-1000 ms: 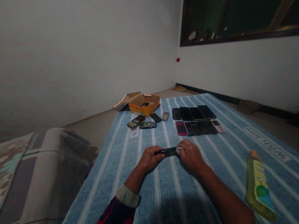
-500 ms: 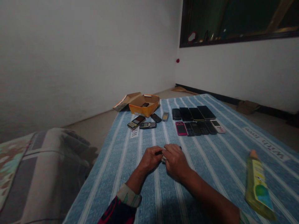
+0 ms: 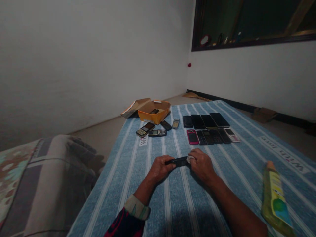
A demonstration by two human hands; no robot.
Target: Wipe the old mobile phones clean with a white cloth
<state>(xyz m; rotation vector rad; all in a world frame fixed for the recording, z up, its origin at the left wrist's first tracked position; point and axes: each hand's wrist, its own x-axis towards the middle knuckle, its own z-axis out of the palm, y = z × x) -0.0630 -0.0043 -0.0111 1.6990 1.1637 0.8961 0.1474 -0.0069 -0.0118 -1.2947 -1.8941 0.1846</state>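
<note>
Above the front part of the striped blue cloth (image 3: 138,184), my left hand (image 3: 160,169) grips one end of a black mobile phone (image 3: 179,161) between thumb and fingers. At the phone's other end, my right hand (image 3: 202,165) pinches a small whitish cloth or tissue (image 3: 190,159) against it. Beyond my hands on the right lie two rows of phones, among them a pink phone (image 3: 192,137) and a white phone (image 3: 232,135). A few loose phones, one a dark keypad phone (image 3: 157,132), lie further left.
An open orange box (image 3: 154,117) with a phone inside stands at the far left of the cloth. A bottle of yellow-green liquid (image 3: 275,197) lies near the right edge. A draped blanket (image 3: 54,184) is at left, next to the wall (image 3: 98,59).
My right hand has moved right along the phone, baring its dark middle and showing the whitish cloth. My left hand keeps its grip. The view has shifted slightly.
</note>
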